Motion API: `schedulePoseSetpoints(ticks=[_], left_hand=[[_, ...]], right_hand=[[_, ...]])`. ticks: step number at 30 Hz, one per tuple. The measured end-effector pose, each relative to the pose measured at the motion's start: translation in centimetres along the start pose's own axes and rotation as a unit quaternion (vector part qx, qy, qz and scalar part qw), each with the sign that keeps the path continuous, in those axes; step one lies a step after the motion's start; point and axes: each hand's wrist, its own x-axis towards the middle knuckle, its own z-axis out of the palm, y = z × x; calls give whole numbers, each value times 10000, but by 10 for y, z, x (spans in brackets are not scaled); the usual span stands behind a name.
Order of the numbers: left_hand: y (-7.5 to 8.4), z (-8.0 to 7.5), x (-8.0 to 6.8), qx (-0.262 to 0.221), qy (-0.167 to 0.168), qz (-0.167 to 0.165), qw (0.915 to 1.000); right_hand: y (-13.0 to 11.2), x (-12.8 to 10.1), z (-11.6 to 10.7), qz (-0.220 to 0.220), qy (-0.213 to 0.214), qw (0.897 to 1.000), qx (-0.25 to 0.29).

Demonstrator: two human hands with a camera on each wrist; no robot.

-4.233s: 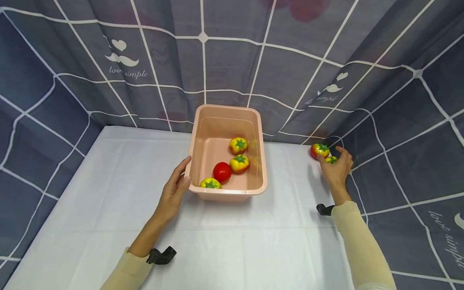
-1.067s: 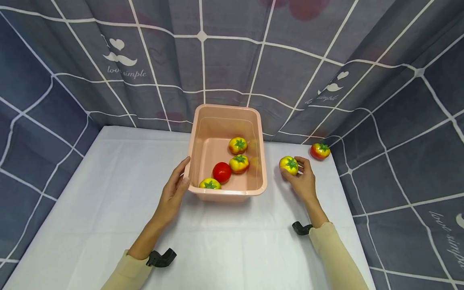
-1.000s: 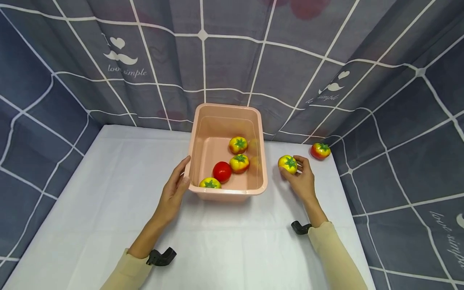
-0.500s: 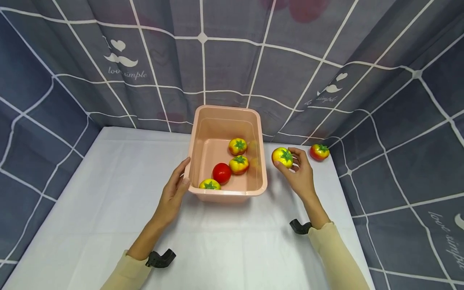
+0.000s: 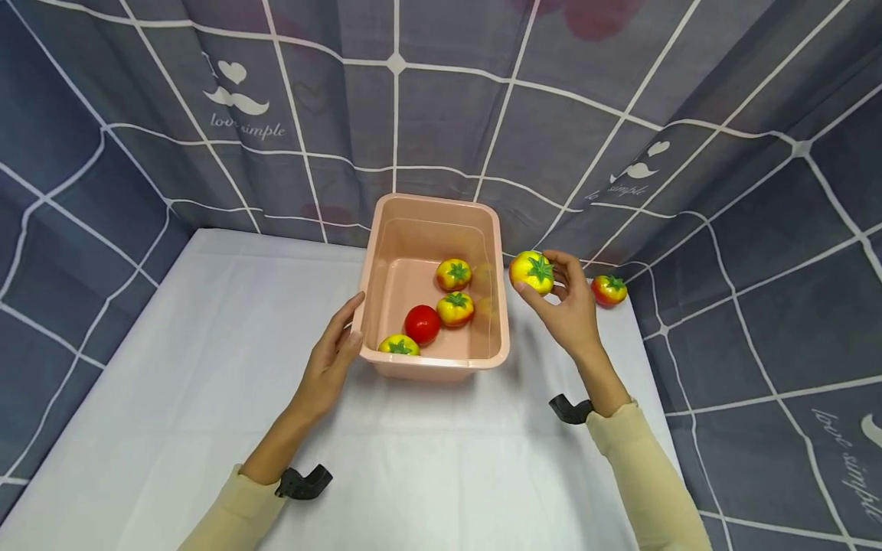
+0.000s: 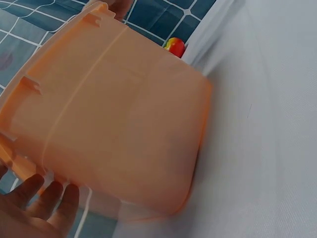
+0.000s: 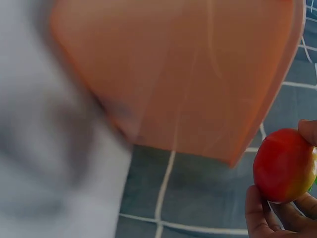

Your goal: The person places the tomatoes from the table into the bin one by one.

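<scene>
My right hand point(image 5: 568, 306) pinches a yellow-and-red tomato point(image 5: 531, 273) with a green leafy top, raised beside the right rim of a pink plastic bin point(image 5: 436, 366). In the right wrist view, the red underside of this tomato point(image 7: 282, 166) shows between thumb and fingers. On the other side, my left hand point(image 5: 331, 360) rests against the bin's left rim, fingers fairly straight. The left wrist view has its fingers point(image 6: 64, 208) at the bin's outer wall point(image 6: 124, 114). Inside the bin lie several tomatoes, among them a plain red one point(image 5: 423, 325).
Another red-and-yellow tomato point(image 5: 609, 291) sits at the back right corner of the white-covered table point(image 5: 441, 467), near the right curtain point(image 5: 751, 321). A grey checked curtain point(image 5: 441, 115) stands close behind the bin.
My right hand took a tomato from the back right, brought it left and lifted it toward the bin's right rim. My left hand stayed at the bin's left rim.
</scene>
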Motion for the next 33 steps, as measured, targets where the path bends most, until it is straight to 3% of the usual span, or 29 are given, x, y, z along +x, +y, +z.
schedulePoseSetpoints(ticks=[9,21,33], left_hand=[[0,2,1,-12,-38,-73,10000],[1,1,0,-23,15,-4,10000],[1,1,0,-60,18,2,10000]], right_hand=[[-26,20,7,-491,-650,9965,-158],[-44,38,29,-822,-1609,9822,-505],[-46,45,46,-750,-1875,9784,-433]])
